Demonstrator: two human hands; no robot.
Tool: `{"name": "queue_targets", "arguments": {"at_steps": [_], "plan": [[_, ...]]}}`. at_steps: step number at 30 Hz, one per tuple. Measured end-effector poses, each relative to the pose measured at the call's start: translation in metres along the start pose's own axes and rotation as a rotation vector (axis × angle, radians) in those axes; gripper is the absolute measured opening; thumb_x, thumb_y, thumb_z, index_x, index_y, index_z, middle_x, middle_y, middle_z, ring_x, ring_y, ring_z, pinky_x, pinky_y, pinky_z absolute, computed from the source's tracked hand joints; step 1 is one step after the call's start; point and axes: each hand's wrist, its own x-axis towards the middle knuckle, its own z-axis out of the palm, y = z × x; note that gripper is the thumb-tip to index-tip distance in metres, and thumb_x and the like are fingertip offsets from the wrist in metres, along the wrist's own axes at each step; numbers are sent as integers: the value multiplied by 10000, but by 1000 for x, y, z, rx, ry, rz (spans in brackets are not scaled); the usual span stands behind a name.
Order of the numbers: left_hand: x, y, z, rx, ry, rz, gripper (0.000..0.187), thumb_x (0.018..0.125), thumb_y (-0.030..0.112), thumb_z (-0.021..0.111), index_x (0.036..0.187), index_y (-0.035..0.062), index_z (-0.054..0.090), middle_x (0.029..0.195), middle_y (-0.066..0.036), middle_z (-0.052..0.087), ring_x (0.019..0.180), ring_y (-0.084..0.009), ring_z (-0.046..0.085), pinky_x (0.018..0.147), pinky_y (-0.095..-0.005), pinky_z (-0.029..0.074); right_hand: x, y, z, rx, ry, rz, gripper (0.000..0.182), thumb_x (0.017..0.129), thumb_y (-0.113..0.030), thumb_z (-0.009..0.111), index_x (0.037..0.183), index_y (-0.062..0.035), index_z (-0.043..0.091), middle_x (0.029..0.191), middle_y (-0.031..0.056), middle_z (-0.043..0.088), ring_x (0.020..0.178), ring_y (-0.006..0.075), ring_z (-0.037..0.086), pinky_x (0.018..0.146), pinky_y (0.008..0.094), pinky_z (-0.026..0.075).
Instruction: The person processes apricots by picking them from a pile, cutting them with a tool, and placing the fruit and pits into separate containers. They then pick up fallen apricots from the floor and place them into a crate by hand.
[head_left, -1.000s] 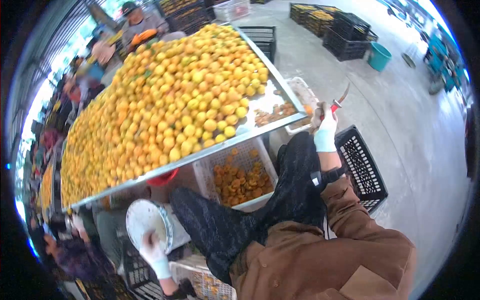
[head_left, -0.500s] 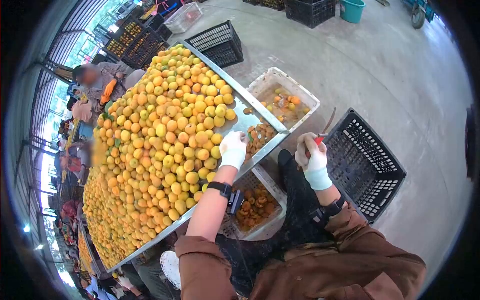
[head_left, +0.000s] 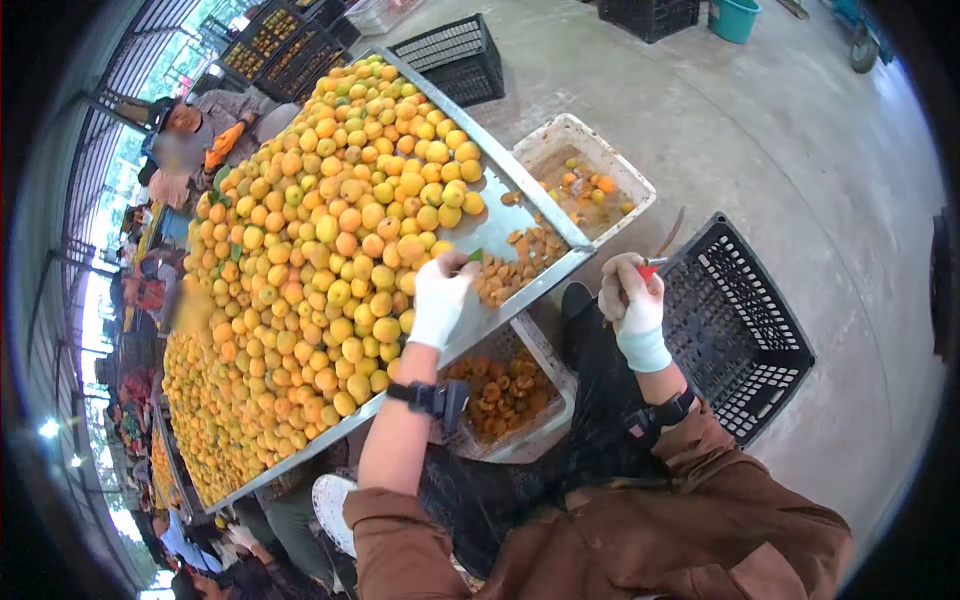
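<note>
Two hands (head_left: 440,298) (head_left: 634,302), one red-handled knife (head_left: 652,266)

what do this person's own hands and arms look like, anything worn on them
Both the left hand and right hand wear white gloves. Black straps circle both forearms, the left carrying a dark, boxy device. The brown sleeves stop short of the straps, the left leaving more forearm bare.

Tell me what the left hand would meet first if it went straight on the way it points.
Most likely the fruit pile, at its edge just beyond the left hand; depth is hard to judge.
</note>
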Motion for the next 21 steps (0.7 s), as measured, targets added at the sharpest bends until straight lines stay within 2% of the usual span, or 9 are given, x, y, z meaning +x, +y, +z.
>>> {"name": "queue_targets", "arguments": {"at_steps": [3,10,12,13,14,16,18,20,21], "plan": [[-66,14,-60,-216,110,-166,168,798,61,669,922,-50,648,820,-75,671,737,-111,598,683,-242,481,-1,6,-2,-28,49,-50,187,935,-205,518,844,-51,573,529,-17,435,378,71,333,368,235,252],[-335,-51,-175,187,540,-401,129,814,91,652,869,-26,653,745,-66,655,654,-99,575,623,-262,473,2,24,-19,48,66,-12,166,945,-222,536,935,-69,598,677,-20,467,502,62,357,435,201,280],[-408,-85,-183,308,574,-597,154,795,139,663,851,-4,662,746,-114,677,648,-164,634,627,-304,493,5,30,-25,-123,-55,-96,197,933,-202,540,1007,-30,601,677,-11,481,461,56,340,422,198,257],[-436,-96,-180,415,573,-664,159,785,160,664,850,15,668,759,-132,680,667,-209,653,637,-326,501,4,29,-11,-53,88,-21,188,921,-183,562,977,-9,611,642,-18,462,432,54,289,411,219,208],[-458,-105,-174,516,564,-725,165,774,181,665,849,34,674,773,-149,683,687,-254,673,648,-348,509,2,29,-10,-43,-107,-40,180,915,-155,560,992,0,610,669,-10,489,436,56,294,414,216,212],[-488,-129,-159,633,489,-816,184,746,194,674,858,48,681,766,-137,679,704,-286,668,663,-361,510,-5,37,6,-237,-81,-228,181,909,-146,569,996,7,609,667,-12,487,443,52,313,418,207,227],[-513,-170,-143,684,404,-905,254,730,227,682,929,70,671,821,-140,680,771,-309,659,707,-387,509,-5,38,15,-196,-68,-136,204,923,-162,553,1008,18,597,658,-7,476,425,52,294,407,222,209],[-530,-194,-133,660,381,-884,319,719,243,681,994,83,652,896,-162,667,807,-333,645,732,-407,504,-6,36,16,-134,-120,-51,211,933,-190,554,994,6,600,648,-12,460,422,47,286,398,232,189],[-539,-203,-131,771,396,-844,321,721,232,675,1004,84,650,913,-170,659,800,-347,640,740,-413,504,-11,38,28,-139,71,-74,191,925,-197,571,976,-17,608,641,-24,450,433,43,303,400,227,202]]}}
